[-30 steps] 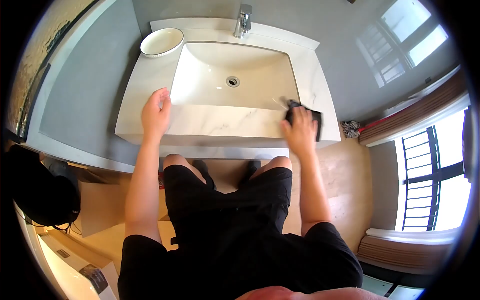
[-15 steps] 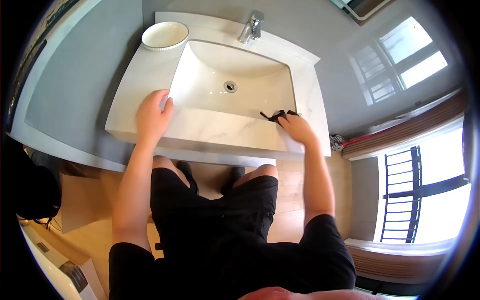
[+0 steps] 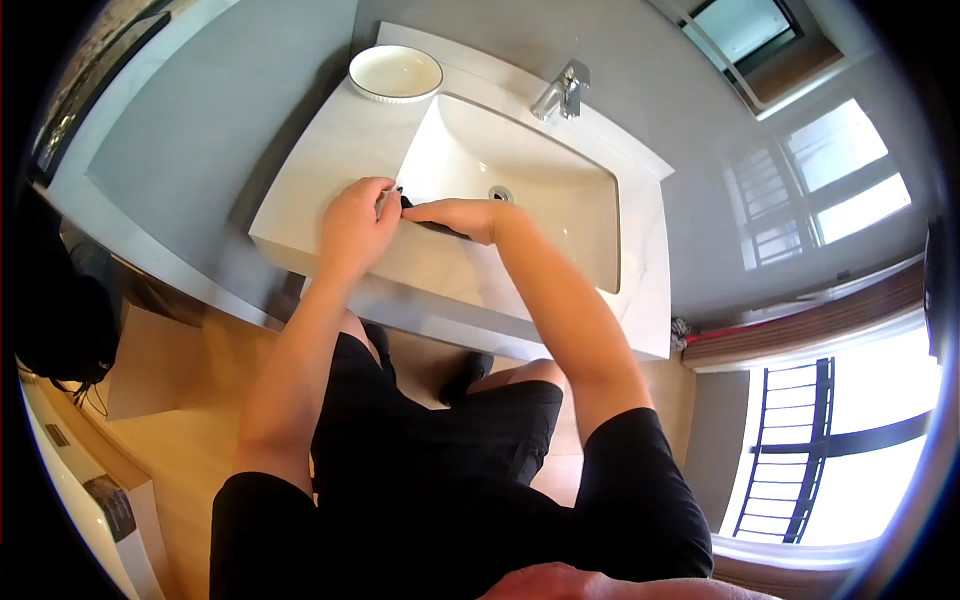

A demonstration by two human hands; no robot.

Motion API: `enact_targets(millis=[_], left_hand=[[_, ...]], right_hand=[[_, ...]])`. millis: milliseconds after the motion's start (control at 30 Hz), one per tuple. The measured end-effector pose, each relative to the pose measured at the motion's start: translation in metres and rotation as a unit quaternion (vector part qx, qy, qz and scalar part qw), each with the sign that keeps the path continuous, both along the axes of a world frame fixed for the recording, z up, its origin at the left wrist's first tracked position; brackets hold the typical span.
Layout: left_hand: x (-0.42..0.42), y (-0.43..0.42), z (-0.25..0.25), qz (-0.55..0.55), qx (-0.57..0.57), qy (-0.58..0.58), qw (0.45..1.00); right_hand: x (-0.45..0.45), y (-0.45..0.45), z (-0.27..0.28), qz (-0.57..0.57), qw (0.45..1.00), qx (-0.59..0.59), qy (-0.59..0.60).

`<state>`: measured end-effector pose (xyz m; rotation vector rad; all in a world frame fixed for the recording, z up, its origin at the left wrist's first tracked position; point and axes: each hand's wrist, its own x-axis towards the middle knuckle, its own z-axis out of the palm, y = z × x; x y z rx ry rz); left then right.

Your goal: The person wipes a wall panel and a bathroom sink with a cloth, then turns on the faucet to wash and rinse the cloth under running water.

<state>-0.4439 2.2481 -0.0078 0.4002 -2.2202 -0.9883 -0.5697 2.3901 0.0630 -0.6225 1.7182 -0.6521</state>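
A small, dark, soft-looking black item lies along the front rim of the white sink, near its left front corner. My right hand covers most of it from above, fingers stretched leftward over it, so its exact kind is hidden. My left hand is on the counter at the item's left end, with curled fingers and thumb coming together on a bit of black. The fingertips of both hands almost meet there.
A round white ribbed dish stands on the counter's back left corner. Behind the basin rises a chrome faucet, and the drain shows partly past my right wrist. A barred window is at the right.
My right hand has carried the black item leftward along the sink's front edge to my left hand. My left hand's fingers have closed in at its end. The view has shifted.
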Motion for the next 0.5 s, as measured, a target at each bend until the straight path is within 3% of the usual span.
enact_targets(millis=[100, 167, 233, 300, 333, 400, 433, 500], left_hand=[[0.000, -0.001, -0.001, -0.001, 0.003, 0.013, 1.000], [0.003, -0.002, -0.004, -0.002, -0.015, 0.024, 1.000], [0.003, -0.001, -0.005, -0.007, 0.000, 0.046, 0.999], [0.006, -0.001, -0.009, -0.014, -0.008, 0.035, 0.999], [0.004, -0.004, -0.008, -0.016, -0.025, 0.031, 0.999], [0.004, -0.004, -0.005, -0.019, -0.030, 0.027, 0.999], [0.003, -0.004, -0.004, -0.017, -0.033, 0.024, 0.999], [0.002, -0.001, -0.001, -0.013, -0.030, 0.025, 0.999]], right_hand=[[-0.001, -0.004, 0.006, -0.001, 0.999, 0.048, 0.019], [-0.010, 0.015, -0.015, -0.013, 0.985, 0.120, 0.122], [-0.057, 0.049, -0.079, 0.010, 0.991, 0.087, 0.102], [-0.105, 0.083, -0.108, -0.057, 0.985, 0.160, -0.034], [-0.116, 0.099, -0.110, -0.059, 0.985, 0.160, -0.033], [-0.129, 0.128, -0.117, -0.061, 0.964, 0.196, 0.170], [-0.140, 0.132, -0.124, -0.067, 0.963, 0.196, 0.170], [-0.162, 0.139, -0.131, 0.042, 0.930, 0.260, 0.258]])
